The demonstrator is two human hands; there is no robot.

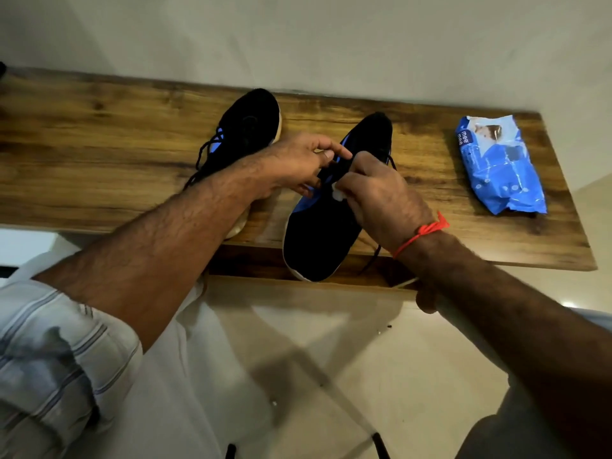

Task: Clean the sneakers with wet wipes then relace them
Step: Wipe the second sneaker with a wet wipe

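Two black sneakers with blue tongues stand on a wooden shelf (99,154). The left sneaker (246,127) lies toe away from me, its black laces loose. The right sneaker (318,233) overhangs the shelf's front edge. My left hand (298,164) pinches the black lace over the right sneaker's tongue. My right hand (381,197) grips the lace too, with a small bit of white wipe (337,192) showing under its fingers. A loose lace end (372,260) hangs down by my right wrist.
A blue pack of wet wipes (500,164) lies at the shelf's right end. A plain wall rises behind the shelf. Below the shelf is a pale tiled floor (331,359), with my light trousers at the lower left.
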